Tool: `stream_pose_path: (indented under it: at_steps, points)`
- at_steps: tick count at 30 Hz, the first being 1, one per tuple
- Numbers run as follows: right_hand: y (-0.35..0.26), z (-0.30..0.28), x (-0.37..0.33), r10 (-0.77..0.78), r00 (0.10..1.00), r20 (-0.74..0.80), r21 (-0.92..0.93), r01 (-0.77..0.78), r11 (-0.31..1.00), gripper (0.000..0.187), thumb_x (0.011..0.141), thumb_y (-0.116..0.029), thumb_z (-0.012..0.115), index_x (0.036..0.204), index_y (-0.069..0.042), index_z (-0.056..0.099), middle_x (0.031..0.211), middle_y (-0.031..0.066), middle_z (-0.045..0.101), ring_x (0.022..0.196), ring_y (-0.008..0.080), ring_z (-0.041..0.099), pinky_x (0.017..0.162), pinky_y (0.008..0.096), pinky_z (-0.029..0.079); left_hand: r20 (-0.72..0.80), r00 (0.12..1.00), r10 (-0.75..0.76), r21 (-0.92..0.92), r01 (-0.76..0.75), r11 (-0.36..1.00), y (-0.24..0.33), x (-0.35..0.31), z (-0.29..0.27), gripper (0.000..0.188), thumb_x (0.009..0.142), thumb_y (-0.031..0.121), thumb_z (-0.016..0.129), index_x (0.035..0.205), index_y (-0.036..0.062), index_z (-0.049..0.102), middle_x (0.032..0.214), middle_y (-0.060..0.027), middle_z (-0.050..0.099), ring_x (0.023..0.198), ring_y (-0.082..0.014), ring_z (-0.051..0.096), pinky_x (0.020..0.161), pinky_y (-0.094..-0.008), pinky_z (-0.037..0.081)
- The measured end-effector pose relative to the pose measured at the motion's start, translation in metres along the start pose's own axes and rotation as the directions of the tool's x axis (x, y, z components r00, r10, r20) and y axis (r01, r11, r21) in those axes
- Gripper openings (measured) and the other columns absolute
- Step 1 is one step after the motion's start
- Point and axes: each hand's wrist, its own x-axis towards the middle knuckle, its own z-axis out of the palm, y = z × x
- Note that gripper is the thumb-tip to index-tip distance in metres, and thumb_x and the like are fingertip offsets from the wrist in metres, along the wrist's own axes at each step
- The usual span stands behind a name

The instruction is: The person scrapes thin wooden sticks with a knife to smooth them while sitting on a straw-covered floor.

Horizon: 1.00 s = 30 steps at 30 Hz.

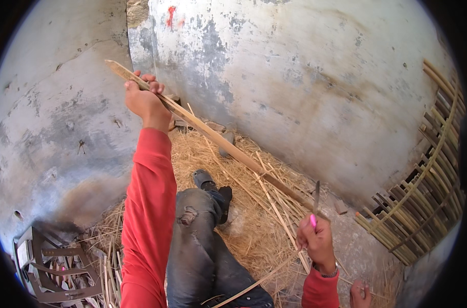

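Note:
A long, flat bamboo strip [228,149] slants across the view from upper left to lower right. Near its pointed upper end, my left hand [145,100] is closed around it, the arm stretched out in a red sleeve. At the lower right my right hand [315,241] grips a knife [316,197] with a pink handle, its blade pointing up beside the strip's lower end. Whether the blade touches the bamboo I cannot tell. A thin sliver [259,280] runs from below my right hand toward my jeans.
Pale shavings [244,241] and loose strips cover the floor. A rack of bamboo sticks [423,200] leans against the stained wall [305,77] at the right. A dark metal frame [64,295] stands at lower left. Bare toes [360,295] show at the lower edge.

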Motion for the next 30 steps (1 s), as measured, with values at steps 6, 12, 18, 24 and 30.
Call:
stream_pose_path:
  at_steps: [6, 12, 18, 24, 30]
  points:
    - [-0.013, 0.026, 0.051, -0.29, 0.942, -0.168, 0.017, 0.297, 0.955, 0.029, 0.1, -0.01, 0.068, 0.082, -0.01, 0.045, 0.069, 0.0011, 0.056, 0.065, 0.0073, 0.056, 0.061, 0.0258, 0.05, 0.348, 0.938, -0.008, 0.106, -0.03, 0.994, -0.002, -0.098, 0.027, 0.041, 0.114, 0.037, 0.03, 0.107, 0.0044, 0.054, 0.068, -0.0073, 0.059, 0.044, -0.0107, 0.044, 0.042, -0.0282, 0.039]
    - [-0.076, 0.061, 0.097, -0.551, 0.811, -0.197, -0.047, 0.553, 0.832, 0.034, 0.097, -0.009, 0.072, 0.079, -0.009, 0.044, 0.084, 0.0095, 0.069, 0.082, 0.0106, 0.065, 0.074, 0.0284, 0.055, 0.69, 0.705, -0.163, 0.217, 0.013, 0.976, -0.012, -0.178, 0.016, 0.046, 0.114, 0.041, 0.031, 0.099, 0.0054, 0.054, 0.064, -0.0108, 0.062, 0.039, -0.0104, 0.046, 0.037, -0.0239, 0.037]
    - [-0.154, 0.079, 0.135, -0.548, 0.83, -0.1, 0.202, 0.556, 0.806, 0.029, 0.098, -0.024, 0.072, 0.081, -0.003, 0.061, 0.093, 0.0172, 0.075, 0.083, 0.0203, 0.074, 0.08, 0.0328, 0.059, 0.744, 0.592, -0.31, 0.221, 0.22, 0.95, -0.003, -0.207, 0.028, 0.046, 0.114, 0.041, 0.028, 0.099, 0.0052, 0.053, 0.064, -0.0115, 0.062, 0.039, -0.0103, 0.046, 0.038, -0.0231, 0.037]
    - [-0.203, 0.09, 0.152, -0.561, 0.82, 0.11, 0.125, 0.549, 0.827, 0.032, 0.093, -0.031, 0.077, 0.081, -0.004, 0.064, 0.086, 0.0149, 0.075, 0.076, 0.0191, 0.074, 0.071, 0.0328, 0.06, 0.788, 0.495, -0.366, 0.243, 0.296, 0.924, 0.001, -0.209, 0.028, 0.046, 0.114, 0.042, 0.027, 0.103, 0.0051, 0.052, 0.067, -0.0133, 0.062, 0.039, -0.0117, 0.047, 0.039, -0.0234, 0.038]
    - [-0.209, 0.094, 0.16, -0.582, 0.797, 0.16, 0.018, 0.587, 0.809, 0.035, 0.092, -0.033, 0.077, 0.077, -0.005, 0.063, 0.079, 0.0124, 0.073, 0.074, 0.0169, 0.074, 0.065, 0.03, 0.059, 0.815, 0.464, -0.346, 0.231, 0.288, 0.93, 0.001, -0.207, 0.027, 0.045, 0.115, 0.041, 0.026, 0.104, 0.0047, 0.051, 0.067, -0.0132, 0.063, 0.041, -0.0127, 0.049, 0.041, -0.0238, 0.04]
